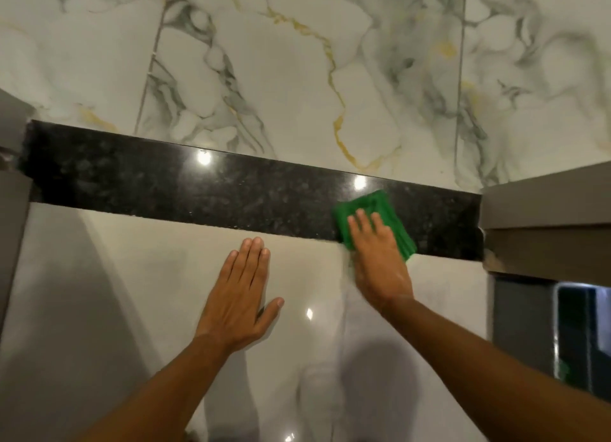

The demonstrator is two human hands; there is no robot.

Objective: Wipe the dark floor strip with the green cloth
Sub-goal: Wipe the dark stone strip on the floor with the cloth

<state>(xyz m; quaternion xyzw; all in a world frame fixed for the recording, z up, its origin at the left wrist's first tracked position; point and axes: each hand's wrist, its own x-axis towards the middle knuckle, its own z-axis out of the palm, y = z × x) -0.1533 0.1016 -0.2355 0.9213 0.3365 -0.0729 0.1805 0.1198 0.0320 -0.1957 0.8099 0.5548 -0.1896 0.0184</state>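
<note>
A dark speckled floor strip (pixel 198 184) runs from left to right across a doorway, glossy with light reflections. A folded green cloth (pixel 380 207) lies on the strip's right part. My right hand (pixel 380 263) presses flat on the cloth, fingers spread over it, palm reaching back onto the pale floor. My left hand (pixel 241 293) rests flat on the pale tile just in front of the strip, fingers together, holding nothing.
White marble-patterned tiles (pixel 297 61) with grey and gold veins lie beyond the strip. Grey door frame pieces stand at the left end (pixel 13 210) and the right end (pixel 545 217) of the strip. A dark glass panel (pixel 578 336) is at the right.
</note>
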